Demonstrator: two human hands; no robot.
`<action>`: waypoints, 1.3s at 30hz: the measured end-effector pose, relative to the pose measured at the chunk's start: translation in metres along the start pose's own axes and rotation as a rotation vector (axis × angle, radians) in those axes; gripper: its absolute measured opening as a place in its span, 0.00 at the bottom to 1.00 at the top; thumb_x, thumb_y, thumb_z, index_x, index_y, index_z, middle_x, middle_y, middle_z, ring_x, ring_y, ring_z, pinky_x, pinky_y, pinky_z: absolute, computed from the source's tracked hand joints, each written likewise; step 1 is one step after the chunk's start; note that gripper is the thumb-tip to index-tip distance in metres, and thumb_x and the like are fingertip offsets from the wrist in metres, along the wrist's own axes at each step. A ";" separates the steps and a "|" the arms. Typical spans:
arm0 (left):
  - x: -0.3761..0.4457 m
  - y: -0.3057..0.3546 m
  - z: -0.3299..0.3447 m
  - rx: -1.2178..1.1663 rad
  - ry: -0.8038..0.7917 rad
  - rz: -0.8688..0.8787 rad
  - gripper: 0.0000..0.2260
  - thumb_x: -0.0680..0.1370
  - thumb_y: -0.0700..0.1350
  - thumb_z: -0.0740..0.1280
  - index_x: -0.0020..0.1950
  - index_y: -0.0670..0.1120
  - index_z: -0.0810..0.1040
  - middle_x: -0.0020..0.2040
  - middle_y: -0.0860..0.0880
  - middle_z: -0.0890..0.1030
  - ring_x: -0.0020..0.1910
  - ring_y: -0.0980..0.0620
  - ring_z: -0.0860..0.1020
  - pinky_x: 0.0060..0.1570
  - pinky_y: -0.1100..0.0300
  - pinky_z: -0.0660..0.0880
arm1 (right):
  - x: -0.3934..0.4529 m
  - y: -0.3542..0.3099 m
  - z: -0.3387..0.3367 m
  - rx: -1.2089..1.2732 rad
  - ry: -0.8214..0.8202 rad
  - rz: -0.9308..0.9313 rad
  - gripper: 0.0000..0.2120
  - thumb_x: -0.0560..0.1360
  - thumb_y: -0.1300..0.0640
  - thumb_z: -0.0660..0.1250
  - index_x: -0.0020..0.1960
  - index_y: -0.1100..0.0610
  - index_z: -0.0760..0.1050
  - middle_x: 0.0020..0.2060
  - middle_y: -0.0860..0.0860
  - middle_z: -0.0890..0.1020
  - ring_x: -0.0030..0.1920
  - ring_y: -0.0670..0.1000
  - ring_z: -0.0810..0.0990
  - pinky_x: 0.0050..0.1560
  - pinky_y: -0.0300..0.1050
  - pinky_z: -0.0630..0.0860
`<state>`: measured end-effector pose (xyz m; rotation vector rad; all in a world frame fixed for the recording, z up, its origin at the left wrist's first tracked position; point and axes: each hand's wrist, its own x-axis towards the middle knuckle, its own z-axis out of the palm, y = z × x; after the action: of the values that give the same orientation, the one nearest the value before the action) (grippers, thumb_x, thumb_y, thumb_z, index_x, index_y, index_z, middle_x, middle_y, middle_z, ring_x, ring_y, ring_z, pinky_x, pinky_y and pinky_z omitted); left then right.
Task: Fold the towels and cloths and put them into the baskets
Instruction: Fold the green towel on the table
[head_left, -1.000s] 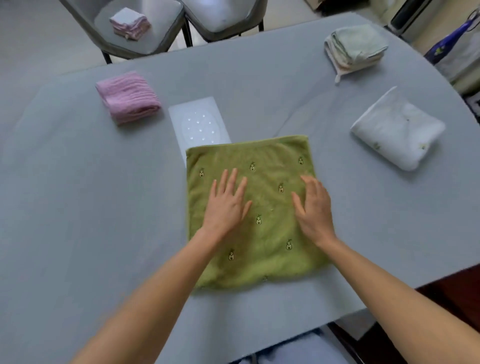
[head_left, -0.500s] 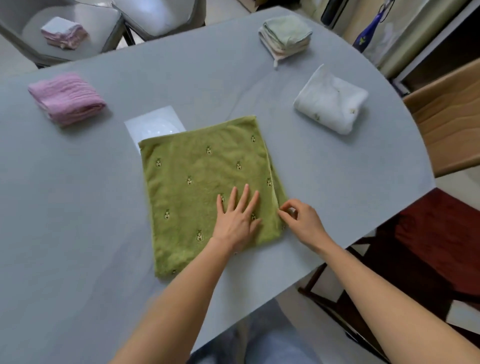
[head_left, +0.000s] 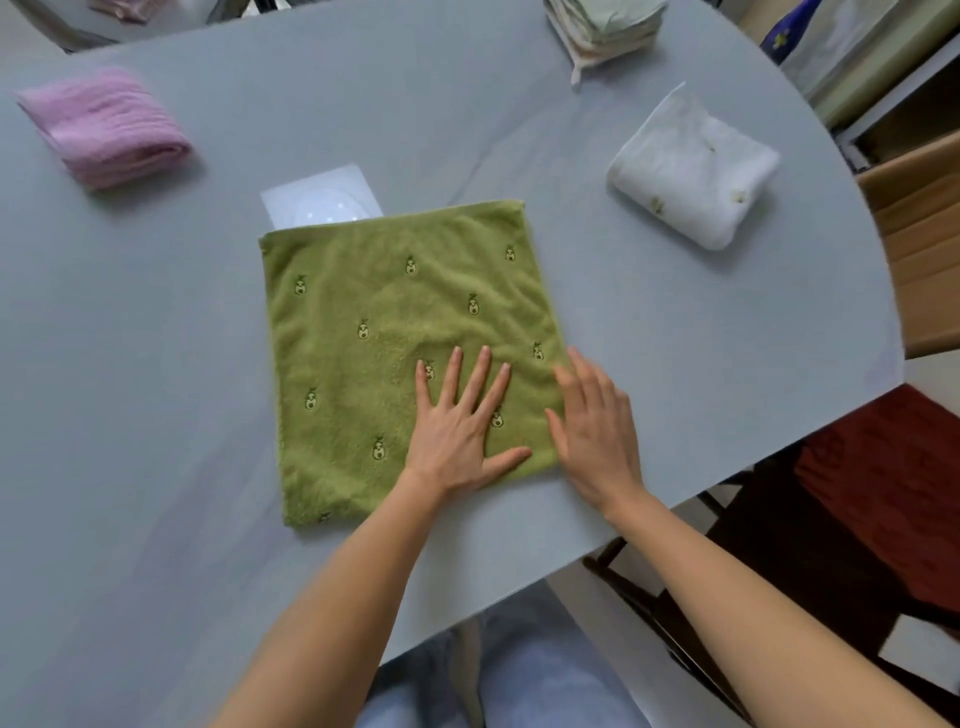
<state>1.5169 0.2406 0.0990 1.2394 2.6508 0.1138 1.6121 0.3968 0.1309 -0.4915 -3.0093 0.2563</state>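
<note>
Pink cloth (head_left: 106, 127), folded, far left on grey tabletop (head_left: 156, 389). White sheet (head_left: 319, 195) just behind green towel (head_left: 374, 332), near edge tucked under it. Green towel flat at centre of tabletop, roughly square, small pear-like motifs across the pile. Left hand (head_left: 460, 426) palm down on towel's near right part, fingers straight and spread, nothing gripped. Right hand (head_left: 595, 431) flat at towel's right edge, fingers straight, thumb side touching the cloth, heel on bare tabletop; holding nothing. Pale green stack (head_left: 602, 26) at far edge, partly cropped. White towel (head_left: 693, 171), folded, far right, well apart from green towel. No basket identifiable.
</note>
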 end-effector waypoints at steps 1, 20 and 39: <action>-0.001 -0.001 0.001 0.000 0.005 0.019 0.43 0.72 0.74 0.50 0.79 0.51 0.49 0.80 0.47 0.47 0.78 0.40 0.45 0.70 0.30 0.42 | 0.001 -0.001 0.005 0.013 -0.045 -0.069 0.27 0.76 0.51 0.58 0.73 0.58 0.63 0.74 0.56 0.64 0.72 0.55 0.62 0.68 0.50 0.60; -0.135 -0.079 -0.020 -0.476 0.414 -0.769 0.26 0.78 0.45 0.64 0.73 0.39 0.64 0.65 0.39 0.73 0.63 0.39 0.71 0.65 0.47 0.65 | -0.018 -0.112 0.034 0.006 -0.374 -0.376 0.29 0.79 0.44 0.49 0.76 0.58 0.60 0.75 0.56 0.61 0.74 0.56 0.61 0.73 0.50 0.48; -0.146 -0.090 -0.014 0.028 0.135 0.034 0.30 0.76 0.58 0.56 0.76 0.48 0.60 0.77 0.46 0.60 0.76 0.44 0.56 0.73 0.46 0.51 | -0.027 -0.104 0.027 -0.076 -0.377 -0.520 0.34 0.79 0.38 0.46 0.77 0.59 0.54 0.76 0.54 0.56 0.77 0.52 0.54 0.74 0.52 0.48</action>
<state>1.5374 0.0713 0.1218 1.3300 2.7541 0.1723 1.6030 0.2871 0.1217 0.3872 -3.3694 0.2128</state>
